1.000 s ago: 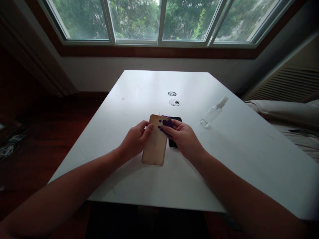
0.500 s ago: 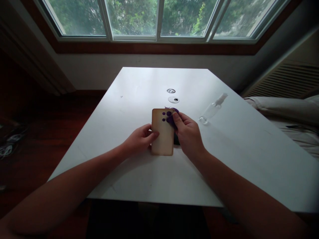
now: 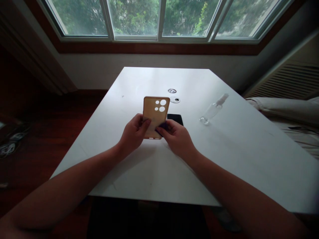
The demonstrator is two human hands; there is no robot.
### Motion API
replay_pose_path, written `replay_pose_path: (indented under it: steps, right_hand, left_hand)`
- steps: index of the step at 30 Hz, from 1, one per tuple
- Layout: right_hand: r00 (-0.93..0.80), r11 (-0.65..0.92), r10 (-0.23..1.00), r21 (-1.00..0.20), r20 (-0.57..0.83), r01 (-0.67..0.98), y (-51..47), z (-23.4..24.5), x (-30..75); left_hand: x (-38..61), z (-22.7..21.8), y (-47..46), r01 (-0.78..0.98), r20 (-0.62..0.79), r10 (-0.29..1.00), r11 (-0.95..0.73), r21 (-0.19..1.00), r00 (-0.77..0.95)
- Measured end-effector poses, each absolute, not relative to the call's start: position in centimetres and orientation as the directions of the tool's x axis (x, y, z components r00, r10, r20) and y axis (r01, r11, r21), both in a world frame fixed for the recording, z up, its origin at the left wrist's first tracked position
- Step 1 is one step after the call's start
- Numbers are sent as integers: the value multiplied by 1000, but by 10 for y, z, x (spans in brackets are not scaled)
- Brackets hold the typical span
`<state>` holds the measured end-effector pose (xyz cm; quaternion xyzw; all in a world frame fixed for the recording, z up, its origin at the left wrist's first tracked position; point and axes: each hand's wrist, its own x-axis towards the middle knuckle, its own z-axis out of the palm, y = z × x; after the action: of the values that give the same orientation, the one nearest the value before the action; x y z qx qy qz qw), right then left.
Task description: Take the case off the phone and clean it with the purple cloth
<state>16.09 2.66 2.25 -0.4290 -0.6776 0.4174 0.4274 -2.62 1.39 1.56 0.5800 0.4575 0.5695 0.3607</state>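
Note:
A yellowed translucent phone case with round camera holes stands tilted up above the white table. My left hand grips its lower left edge, fingers closed on it. My right hand is closed on a small purple cloth, pressed against the case's lower right. A black phone lies flat on the table just behind my right hand.
A clear spray bottle lies on its side to the right. Two round cable holes sit past the case. Windows run along the far wall. A bed edge is at the right, with dark wooden floor on the left.
The case has been lifted and tipped up, so the camera holes now show light through them. The purple cloth has slid from the camera end down to the lower edge.

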Motion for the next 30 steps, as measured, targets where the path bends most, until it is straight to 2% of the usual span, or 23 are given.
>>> replay_pose_path:
  steps: [4,7,11,16,24,30]
  right_hand:
    - [-159,354,931,-919,328,172,26,24,162]
    - [-103,424,906,-883,411,201,25,27,162]
    - [-89,525,849,-814,520,249,21,35,164]
    - [-98,603,797,-777,596,181,17,40,167]
    - [-188,611,788,-781,586,128,16,32,166]
    - [-139,536,844,-812,518,231,24,33,166]
  left_hand:
    - [-28,18,13,235,374,927,-360,903,-17]
    - [-29,20,14,329,412,911,-388,861,-4]
    - [-29,19,15,429,436,899,-408,806,36]
    - [-31,16,16,482,401,912,-392,784,89]
    - [-31,16,17,489,392,916,-382,784,87]
    - [-32,16,18,490,397,914,-386,782,86]
